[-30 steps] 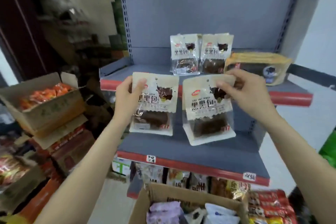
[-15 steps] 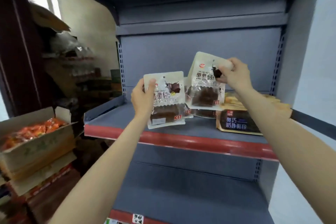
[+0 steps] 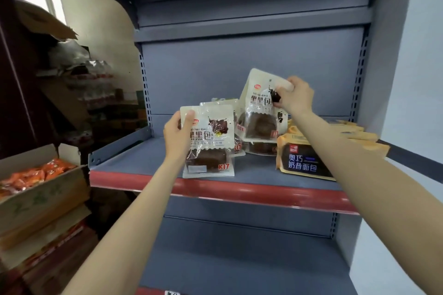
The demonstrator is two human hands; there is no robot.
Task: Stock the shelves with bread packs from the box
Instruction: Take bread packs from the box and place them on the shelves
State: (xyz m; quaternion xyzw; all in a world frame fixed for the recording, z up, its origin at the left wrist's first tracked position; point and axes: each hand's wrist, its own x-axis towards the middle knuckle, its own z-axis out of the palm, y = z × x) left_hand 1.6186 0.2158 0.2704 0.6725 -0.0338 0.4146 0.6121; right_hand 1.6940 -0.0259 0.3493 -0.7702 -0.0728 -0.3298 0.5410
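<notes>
So the biggest thing here is the grey metal shelving unit (image 3: 251,74), back panel and slotted uprights, taking up most of the view. The upper shelf (image 3: 148,160) with the red front strip is where everything's happening; there's a lower shelf (image 3: 239,246) under it, also grey.

Off to the left there's a stack of cardboard boxes (image 3: 40,201), the top one open and full of orange snack packets (image 3: 36,176). More blurry stock sits behind that, can't really make it out.

On the right side of the upper shelf lies an orange and dark bread pack (image 3: 304,160) with white lettering, with a few more orange ones (image 3: 354,133) piled behind it.

Then the two black-bread packs. The left hand (image 3: 178,134) has its grip on the upper left edge of one cream-coloured bread pack (image 3: 211,143), thumb across the front, and the pack's bottom edge looks like it's sitting on the shelf near the front, upright. The right hand (image 3: 294,98) pinches the top corner of a second bread pack (image 3: 260,108), held tilted and higher up, further back over the shelf. Whether its bottom touches anything I can't tell.

Between and behind those two there are a couple more of the same packs (image 3: 239,127) already on the shelf, mostly hidden.
</notes>
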